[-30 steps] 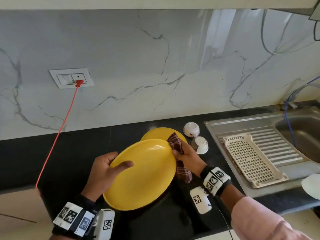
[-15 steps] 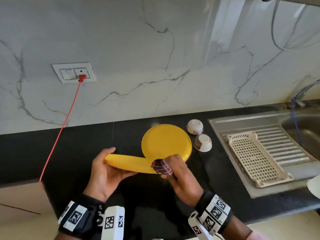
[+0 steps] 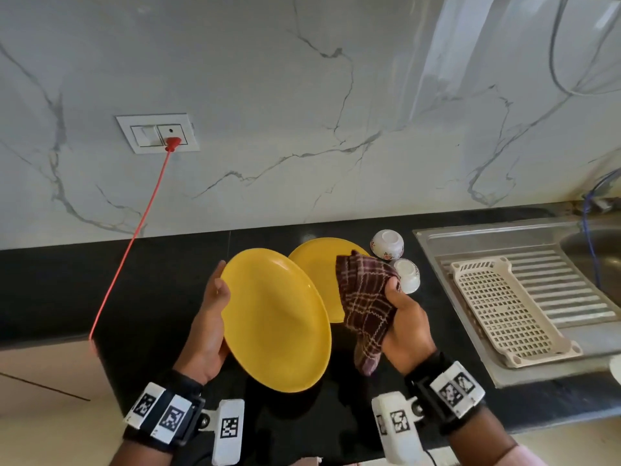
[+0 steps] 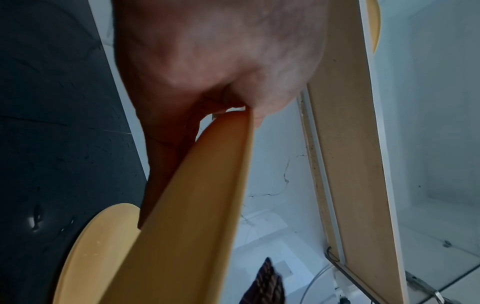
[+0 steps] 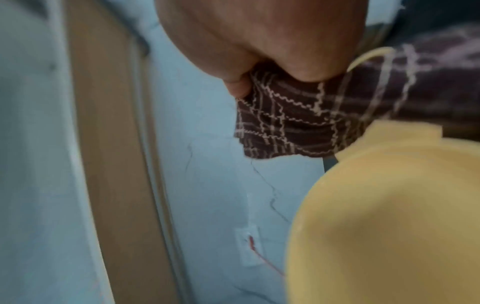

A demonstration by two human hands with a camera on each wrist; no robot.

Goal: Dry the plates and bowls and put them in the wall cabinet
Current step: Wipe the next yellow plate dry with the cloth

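Note:
My left hand (image 3: 215, 317) holds a yellow plate (image 3: 279, 317) by its left rim, tilted with its inner face toward me above the black counter (image 3: 151, 280). The left wrist view shows the same plate (image 4: 187, 216) edge-on under my palm. My right hand (image 3: 403, 317) grips a dark checked cloth (image 3: 364, 297) just right of the plate, apart from its rim. That cloth (image 5: 298, 115) and the plate (image 5: 384, 216) fill the right wrist view. A second yellow plate (image 3: 319, 260) lies flat on the counter behind. Two small white bowls (image 3: 387, 243) (image 3: 407, 274) stand upside down beside it.
A steel sink unit (image 3: 470, 237) with a cream perforated tray (image 3: 504, 307) on its drainboard lies to the right. A red cable (image 3: 134, 237) runs from the wall socket (image 3: 158, 132) down to the counter's left edge. The cabinet's underside (image 4: 345, 144) shows in the left wrist view.
The plate went from face-up to edge-on and now faces me, tilted. The right hand with the cloth came off the plate's rim and moved to the right of it.

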